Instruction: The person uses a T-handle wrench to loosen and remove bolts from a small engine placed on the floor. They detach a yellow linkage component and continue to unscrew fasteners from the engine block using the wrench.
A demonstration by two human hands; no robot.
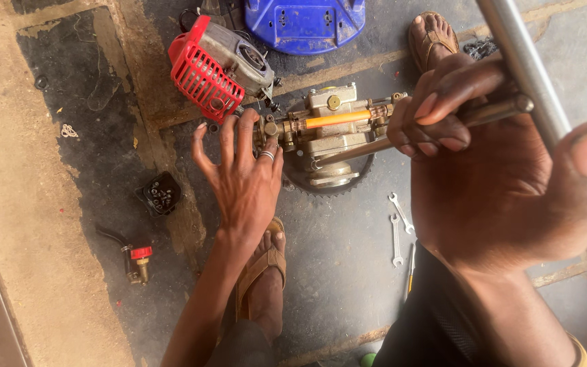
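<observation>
There are no labels, signs or screens to see; the only package-like thing is a small black open box point(160, 194) with little metal parts, standing on the floor at left

My left hand point(246, 173) reaches forward on a straight, bare arm, palm down, fingers spread and loosely curled, a ring on one finger. My right hand point(504, 177) sits close under the camera, large and somewhat blurred, fingers wrapped in a closed grip, thumb raised at the right edge. Both feet wear sandals, I think.
</observation>
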